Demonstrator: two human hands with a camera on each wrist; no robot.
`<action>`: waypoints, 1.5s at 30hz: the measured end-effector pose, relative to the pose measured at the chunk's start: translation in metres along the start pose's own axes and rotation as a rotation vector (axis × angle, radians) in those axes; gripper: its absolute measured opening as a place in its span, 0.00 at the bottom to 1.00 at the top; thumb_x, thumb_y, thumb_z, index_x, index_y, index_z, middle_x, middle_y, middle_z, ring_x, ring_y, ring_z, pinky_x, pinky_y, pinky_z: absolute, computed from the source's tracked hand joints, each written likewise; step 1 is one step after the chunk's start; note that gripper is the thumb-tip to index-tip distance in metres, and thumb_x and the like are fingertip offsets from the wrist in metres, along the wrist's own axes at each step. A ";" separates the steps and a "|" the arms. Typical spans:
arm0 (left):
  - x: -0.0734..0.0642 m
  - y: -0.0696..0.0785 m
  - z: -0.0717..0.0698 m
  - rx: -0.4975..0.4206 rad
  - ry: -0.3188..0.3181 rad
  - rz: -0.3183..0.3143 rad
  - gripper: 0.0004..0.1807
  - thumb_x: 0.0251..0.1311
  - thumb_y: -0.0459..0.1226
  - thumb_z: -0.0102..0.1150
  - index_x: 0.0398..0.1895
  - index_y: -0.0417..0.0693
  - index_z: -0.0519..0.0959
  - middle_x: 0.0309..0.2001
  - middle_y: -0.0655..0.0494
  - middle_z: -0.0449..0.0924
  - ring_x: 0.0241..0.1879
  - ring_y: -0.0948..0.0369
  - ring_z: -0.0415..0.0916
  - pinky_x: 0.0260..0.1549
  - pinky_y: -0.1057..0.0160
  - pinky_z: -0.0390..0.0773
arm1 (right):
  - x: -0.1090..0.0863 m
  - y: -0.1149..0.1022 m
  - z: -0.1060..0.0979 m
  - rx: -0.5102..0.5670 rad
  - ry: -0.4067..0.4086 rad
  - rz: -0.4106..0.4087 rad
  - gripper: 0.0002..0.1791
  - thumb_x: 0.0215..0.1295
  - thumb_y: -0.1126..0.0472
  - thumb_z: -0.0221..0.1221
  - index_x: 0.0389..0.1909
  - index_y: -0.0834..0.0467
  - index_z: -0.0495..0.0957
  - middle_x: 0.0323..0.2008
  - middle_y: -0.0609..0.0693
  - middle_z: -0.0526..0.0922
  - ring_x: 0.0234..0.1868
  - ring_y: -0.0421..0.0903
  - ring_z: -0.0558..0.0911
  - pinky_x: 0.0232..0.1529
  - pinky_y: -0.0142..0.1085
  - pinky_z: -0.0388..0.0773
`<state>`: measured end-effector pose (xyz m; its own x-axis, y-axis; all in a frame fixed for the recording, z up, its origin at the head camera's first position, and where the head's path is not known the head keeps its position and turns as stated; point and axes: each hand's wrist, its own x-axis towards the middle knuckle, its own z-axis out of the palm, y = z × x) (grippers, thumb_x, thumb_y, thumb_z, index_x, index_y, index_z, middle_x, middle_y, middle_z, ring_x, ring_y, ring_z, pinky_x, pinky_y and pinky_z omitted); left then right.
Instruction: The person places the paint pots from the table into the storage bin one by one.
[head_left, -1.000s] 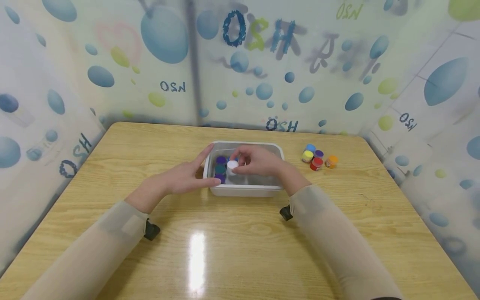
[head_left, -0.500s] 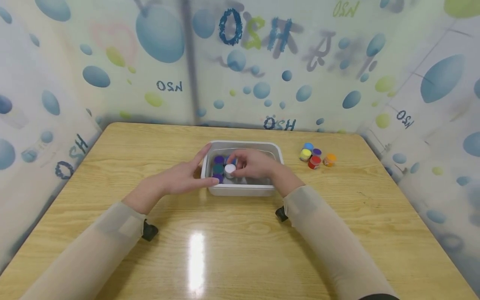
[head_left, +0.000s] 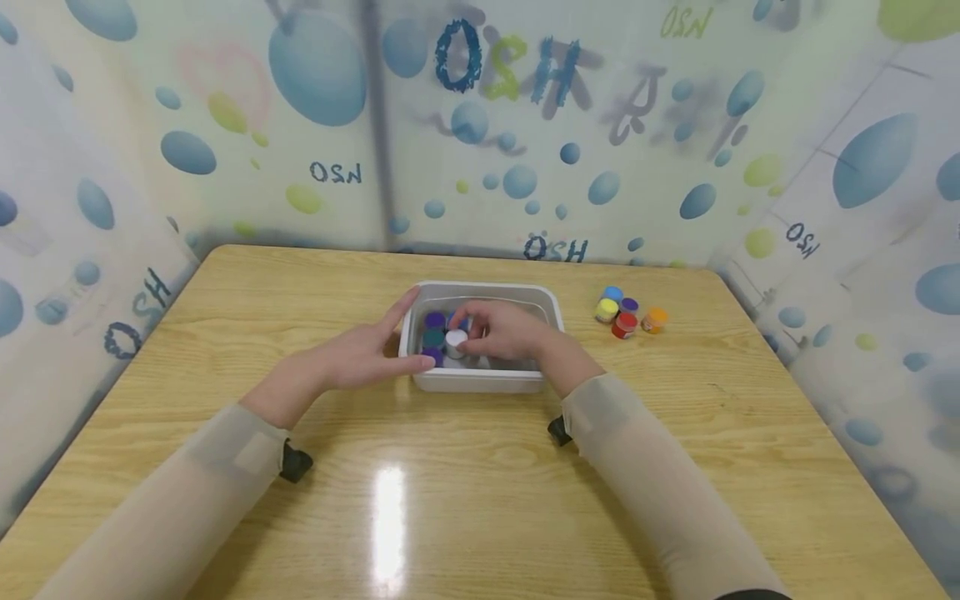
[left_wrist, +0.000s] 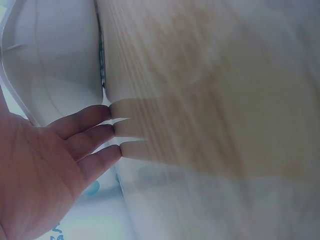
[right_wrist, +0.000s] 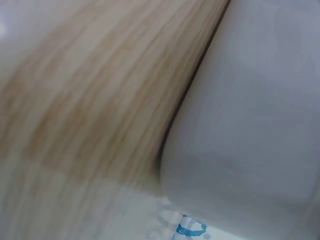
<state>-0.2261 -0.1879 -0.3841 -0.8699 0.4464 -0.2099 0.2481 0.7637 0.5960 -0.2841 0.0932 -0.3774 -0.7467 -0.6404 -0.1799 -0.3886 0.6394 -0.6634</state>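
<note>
Head view: the right hand [head_left: 504, 327] pinches a white-lidded jar [head_left: 455, 339] inside the tray [head_left: 480, 382], beside dark-lidded jars [head_left: 433, 338]; the left hand [head_left: 363, 354] spreads at its left end. Settling the jar upright, tray braced, should work best. Left wrist: three straight fingers [left_wrist: 92, 140] near the tray. Right wrist: tray wall, counter [right_wrist: 75, 110], fingers unseen

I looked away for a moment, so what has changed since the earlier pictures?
The right hand has lowered the white-lidded pot a little into the white tub, beside the teal-lidded pot. The hand's fingers are still around it. The left hand stays spread at the tub's left end, and the five small pots outside stay on the table.
</note>
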 end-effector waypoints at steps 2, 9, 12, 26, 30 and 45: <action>0.000 -0.001 0.000 -0.004 0.002 0.002 0.64 0.68 0.75 0.58 0.90 0.76 0.24 0.81 0.31 0.66 0.75 0.32 0.74 0.75 0.29 0.70 | 0.000 -0.001 0.000 -0.003 0.000 0.004 0.17 0.77 0.56 0.69 0.63 0.48 0.82 0.40 0.48 0.89 0.35 0.43 0.83 0.37 0.33 0.79; 0.000 -0.001 0.001 -0.007 0.005 0.001 0.64 0.67 0.76 0.57 0.90 0.77 0.24 0.82 0.31 0.65 0.75 0.31 0.73 0.75 0.29 0.70 | 0.000 -0.001 0.001 -0.021 0.008 0.007 0.17 0.76 0.55 0.69 0.63 0.47 0.82 0.40 0.47 0.88 0.35 0.43 0.82 0.38 0.33 0.79; 0.001 -0.002 0.001 -0.004 0.006 -0.002 0.64 0.67 0.76 0.57 0.89 0.78 0.24 0.82 0.31 0.65 0.75 0.31 0.73 0.74 0.28 0.69 | 0.001 0.000 0.002 -0.017 0.012 0.005 0.17 0.76 0.56 0.69 0.62 0.47 0.82 0.39 0.47 0.88 0.35 0.43 0.82 0.38 0.33 0.79; -0.001 -0.002 0.000 -0.025 0.005 0.014 0.65 0.66 0.76 0.58 0.90 0.77 0.24 0.81 0.33 0.69 0.76 0.32 0.72 0.75 0.29 0.69 | -0.002 -0.003 -0.007 0.025 0.086 -0.038 0.20 0.76 0.52 0.70 0.65 0.48 0.82 0.39 0.48 0.86 0.41 0.48 0.82 0.44 0.39 0.81; -0.001 -0.003 -0.001 -0.032 -0.001 0.002 0.65 0.65 0.78 0.58 0.89 0.79 0.24 0.83 0.35 0.66 0.78 0.33 0.69 0.77 0.28 0.67 | -0.007 -0.006 -0.014 0.035 0.129 -0.077 0.20 0.76 0.54 0.70 0.65 0.51 0.83 0.38 0.49 0.86 0.41 0.49 0.81 0.45 0.39 0.80; -0.002 0.002 -0.002 -0.010 -0.008 0.005 0.66 0.68 0.74 0.59 0.90 0.73 0.24 0.83 0.29 0.63 0.77 0.30 0.69 0.76 0.27 0.67 | -0.071 0.016 -0.047 0.076 0.258 -0.025 0.21 0.75 0.55 0.71 0.64 0.55 0.84 0.38 0.51 0.82 0.35 0.51 0.77 0.37 0.36 0.75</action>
<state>-0.2244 -0.1885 -0.3808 -0.8650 0.4544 -0.2130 0.2485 0.7566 0.6048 -0.2631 0.1689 -0.3415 -0.8540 -0.5198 0.0218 -0.3744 0.5850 -0.7194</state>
